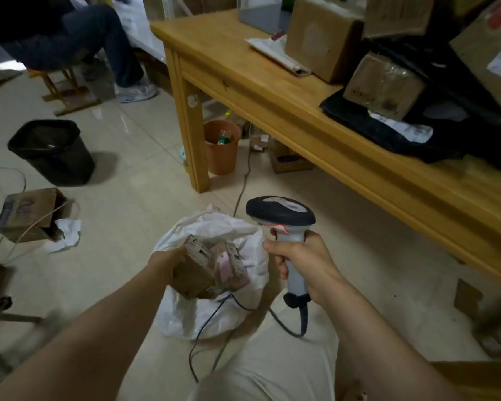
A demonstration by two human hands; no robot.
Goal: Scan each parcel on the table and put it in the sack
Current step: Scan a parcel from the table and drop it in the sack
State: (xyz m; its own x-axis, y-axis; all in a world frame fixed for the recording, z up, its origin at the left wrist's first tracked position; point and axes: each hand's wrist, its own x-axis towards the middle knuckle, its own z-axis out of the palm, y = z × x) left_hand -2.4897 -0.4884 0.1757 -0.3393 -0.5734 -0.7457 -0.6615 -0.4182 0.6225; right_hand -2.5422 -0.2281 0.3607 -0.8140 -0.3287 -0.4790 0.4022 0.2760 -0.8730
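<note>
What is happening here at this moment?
A person is packing parcels. The left hand has its grip on a small brown cardboard parcel in the mouth of the white plastic sack on the floor. The right hand holds a grey-and-black corded barcode scanner. More brown cardboard boxes wait on the light wooden table.

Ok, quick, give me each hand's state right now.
Left hand: holds a brown cardboard parcel at the mouth of the white plastic sack.
Right hand: grips the grey corded barcode scanner by its handle.
</note>
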